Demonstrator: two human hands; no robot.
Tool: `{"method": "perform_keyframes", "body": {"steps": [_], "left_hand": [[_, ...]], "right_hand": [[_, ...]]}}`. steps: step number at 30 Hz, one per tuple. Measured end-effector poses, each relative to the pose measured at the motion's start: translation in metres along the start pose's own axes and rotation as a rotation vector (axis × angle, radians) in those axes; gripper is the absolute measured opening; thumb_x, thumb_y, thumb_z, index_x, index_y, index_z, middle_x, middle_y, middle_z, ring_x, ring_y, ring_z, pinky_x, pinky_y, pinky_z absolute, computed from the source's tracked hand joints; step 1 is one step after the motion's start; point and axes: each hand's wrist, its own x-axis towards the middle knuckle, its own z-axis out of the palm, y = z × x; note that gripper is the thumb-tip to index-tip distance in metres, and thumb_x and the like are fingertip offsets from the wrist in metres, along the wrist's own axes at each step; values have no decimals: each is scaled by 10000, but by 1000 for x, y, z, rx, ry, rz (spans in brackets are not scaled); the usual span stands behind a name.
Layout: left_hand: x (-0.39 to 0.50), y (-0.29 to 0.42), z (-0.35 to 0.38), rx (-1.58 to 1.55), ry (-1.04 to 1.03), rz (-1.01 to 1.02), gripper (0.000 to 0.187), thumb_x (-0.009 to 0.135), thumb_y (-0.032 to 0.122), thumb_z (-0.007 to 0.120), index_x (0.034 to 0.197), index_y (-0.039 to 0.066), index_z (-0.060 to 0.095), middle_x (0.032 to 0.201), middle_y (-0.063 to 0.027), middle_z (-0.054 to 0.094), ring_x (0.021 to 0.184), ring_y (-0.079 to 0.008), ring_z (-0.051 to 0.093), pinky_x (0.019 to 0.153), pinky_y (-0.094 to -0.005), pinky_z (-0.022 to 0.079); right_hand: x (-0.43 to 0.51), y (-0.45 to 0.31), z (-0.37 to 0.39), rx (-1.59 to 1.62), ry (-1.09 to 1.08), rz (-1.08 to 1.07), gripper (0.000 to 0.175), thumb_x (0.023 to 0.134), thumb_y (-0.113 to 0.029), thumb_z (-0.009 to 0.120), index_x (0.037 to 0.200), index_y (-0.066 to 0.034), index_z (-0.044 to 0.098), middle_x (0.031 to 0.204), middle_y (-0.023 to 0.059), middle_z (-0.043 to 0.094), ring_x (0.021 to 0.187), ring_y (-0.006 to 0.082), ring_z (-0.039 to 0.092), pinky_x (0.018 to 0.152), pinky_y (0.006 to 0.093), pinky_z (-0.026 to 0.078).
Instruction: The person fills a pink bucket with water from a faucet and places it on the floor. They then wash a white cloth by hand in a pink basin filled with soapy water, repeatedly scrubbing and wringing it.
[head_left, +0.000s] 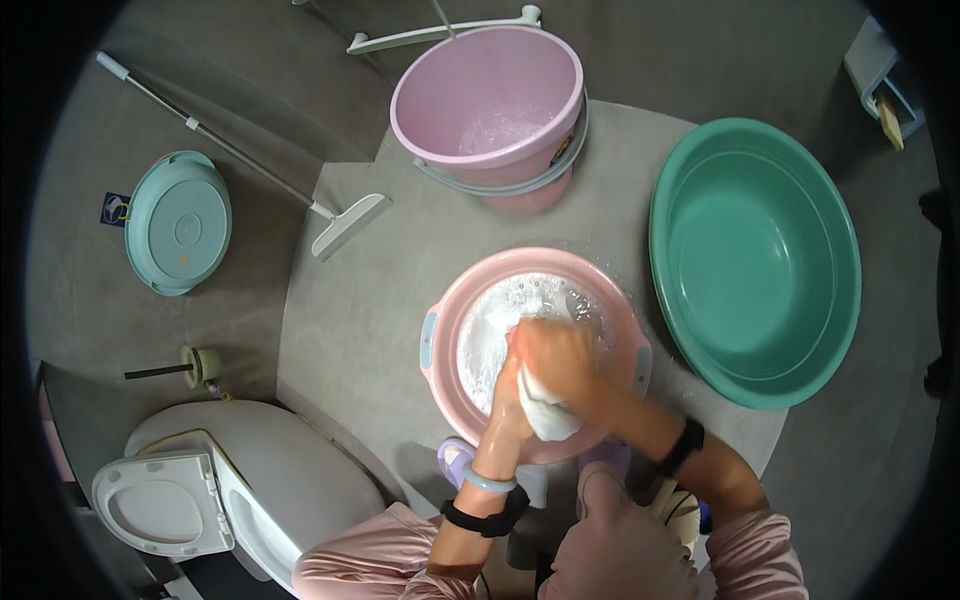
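Observation:
A white cloth (546, 412) is gripped between my two hands above a pink plastic basin (442, 300) of foamy water (480, 330). My left hand (511, 386) holds the cloth from the left side, fingers partly hidden. My right hand (556, 356), blurred, is closed over the cloth and presses against the left one. Part of the cloth hangs below the hands, toward the near rim, and a pale part seems to lie in the suds beyond them.
A pink bucket (487, 90) with some water stands beyond the basin, a large green tub (735, 247) at the right. A squeegee (349, 225) leans at the left, near a hanging light-green basin (180, 225). A toilet (255, 465) is at the lower left.

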Motion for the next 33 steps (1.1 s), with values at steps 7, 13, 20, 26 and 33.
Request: {"method": "perform_keyframes", "body": {"steps": [7,13,20,26,33], "left_hand": [[-2,-4,-3,41,58,-27,610,970,576,423,1281,60,519,1190,-91,612,1062,-244,606,906,-395,509],[-2,4,-8,-248,-236,-73,612,967,584,419,1290,76,527,1160,-106,629,1044,-248,619,911,-395,513],[-3,-5,-12,41,126,-12,564,981,545,426,1295,86,518,1212,-114,612,1081,-262,611,950,-408,502],[-5,1,-1,-110,-18,-23,595,977,556,420,1334,86,494,1269,-135,583,1132,-280,590,980,-418,483],[-15,4,32,188,215,168,543,965,265,513,1437,32,383,1300,-110,546,1159,-240,553,993,-359,446]], "right_hand": [[10,6,-1,-62,-40,-90,146,779,-190,636,651,-135,590,575,97,598,461,232,592,430,387,440],[-21,-2,9,195,143,-270,220,853,-260,610,686,-117,611,553,47,557,475,224,588,450,392,443],[6,-11,-3,-62,-4,66,223,853,-202,602,658,-100,572,598,83,612,517,228,633,450,368,458],[-8,-19,-8,178,-25,-112,238,879,-212,617,683,-86,572,614,88,592,542,253,625,475,392,466],[-17,12,10,480,103,332,207,887,-194,629,1002,-28,588,956,172,603,892,326,608,743,405,492]]}}
